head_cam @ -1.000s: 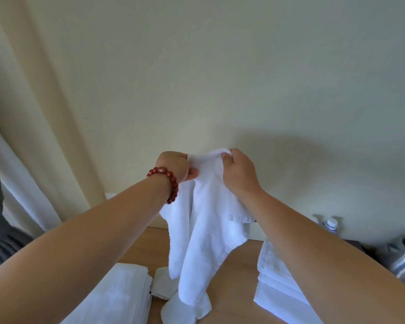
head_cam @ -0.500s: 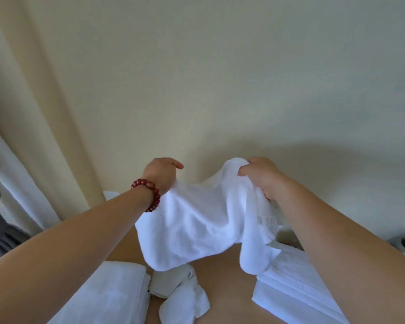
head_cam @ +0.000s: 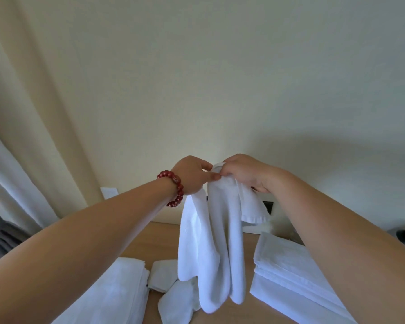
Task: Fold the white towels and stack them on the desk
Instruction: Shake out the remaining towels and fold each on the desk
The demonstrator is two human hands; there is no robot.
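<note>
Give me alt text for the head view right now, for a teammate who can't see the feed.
Both hands, left hand and right hand, pinch the top of a white towel that hangs above a wooden desk. Folded towel stacks lie at the left and right, with a crumpled towel between. The left wrist wears a red bead bracelet.

The held towel (head_cam: pixel 220 249) hung over the worktop (head_cam: pixel 164 237); one folded stack (head_cam: pixel 117 291) lay left of it, another stack (head_cam: pixel 290 272) right.
</note>
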